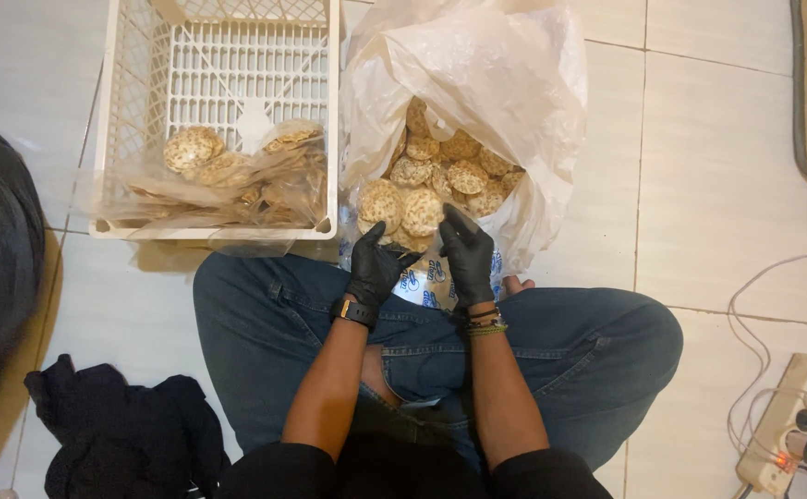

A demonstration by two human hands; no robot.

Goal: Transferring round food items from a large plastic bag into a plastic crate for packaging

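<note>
Black-gloved fingers [452, 226] on bagged crackers [422, 211]

soft, even indoor light; mild glare on plastic bag [477, 74]; sharp focus, faint shadows.

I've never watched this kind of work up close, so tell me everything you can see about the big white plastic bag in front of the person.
The big white plastic bag is thin, crinkled and slightly see-through. It stands open on the tiled floor, its mouth folded back, beside the white plastic crate. Inside lies a heap of round, tan, speckled crackers. Its near edge sits against the person's crossed legs, and both black-gloved hands, the left hand and right hand, are at its opening by the crackers.
</note>
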